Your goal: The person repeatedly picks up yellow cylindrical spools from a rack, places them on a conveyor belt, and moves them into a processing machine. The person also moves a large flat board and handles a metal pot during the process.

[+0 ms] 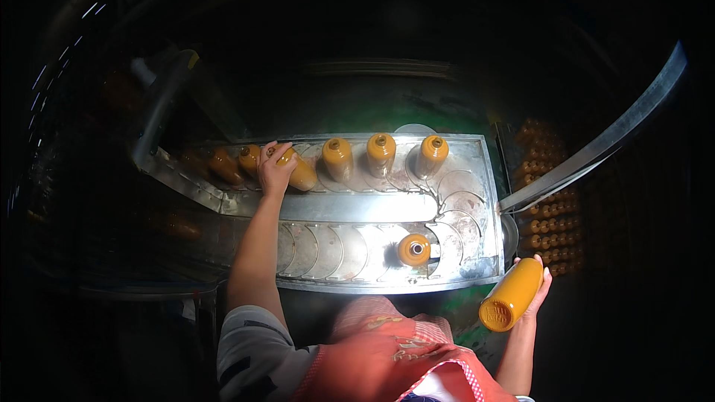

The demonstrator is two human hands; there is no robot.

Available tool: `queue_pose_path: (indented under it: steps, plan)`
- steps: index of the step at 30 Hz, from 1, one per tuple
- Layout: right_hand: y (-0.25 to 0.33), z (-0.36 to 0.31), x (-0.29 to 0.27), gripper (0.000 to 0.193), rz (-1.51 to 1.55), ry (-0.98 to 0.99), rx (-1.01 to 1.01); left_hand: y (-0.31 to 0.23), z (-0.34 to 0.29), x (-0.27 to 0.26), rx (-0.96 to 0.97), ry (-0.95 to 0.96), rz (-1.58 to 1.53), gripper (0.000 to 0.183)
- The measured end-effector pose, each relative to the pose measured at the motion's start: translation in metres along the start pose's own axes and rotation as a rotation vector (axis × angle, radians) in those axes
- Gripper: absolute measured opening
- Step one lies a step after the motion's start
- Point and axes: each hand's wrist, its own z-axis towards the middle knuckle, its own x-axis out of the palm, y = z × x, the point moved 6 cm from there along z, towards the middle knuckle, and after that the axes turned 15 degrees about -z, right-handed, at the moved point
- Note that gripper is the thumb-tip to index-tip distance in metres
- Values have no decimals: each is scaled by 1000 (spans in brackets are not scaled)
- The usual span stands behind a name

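Slanting over the far side of the conveyor (357, 207), 1 orange bottle (302, 175) is gripped near its top by the left hand (273, 169), fingers curled around it, while a neighbouring bottle (248, 156) is seen to the left and 3 upright bottles (380, 155) are lined up to the right. Off the conveyor's right end, a tipped bottle (512, 295), base toward the camera, is held by the right hand (541, 296), wrapped around its side and partly hidden. On the near side, 1 lone bottle (414, 249) is stood upright close to the bend, and bottle rows (553, 231) are dimly seen farther right.
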Motion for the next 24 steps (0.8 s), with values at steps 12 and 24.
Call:
queue_pose_path:
  steps: [12,24]
  plan:
    - [6,153,201,33,-918,-154,-810,74,-3,-56,-5,-155,119,35]
    - [-145,253,314,31,-1285,27,-823,-34,-170,-128,-247,-39,-118,25]
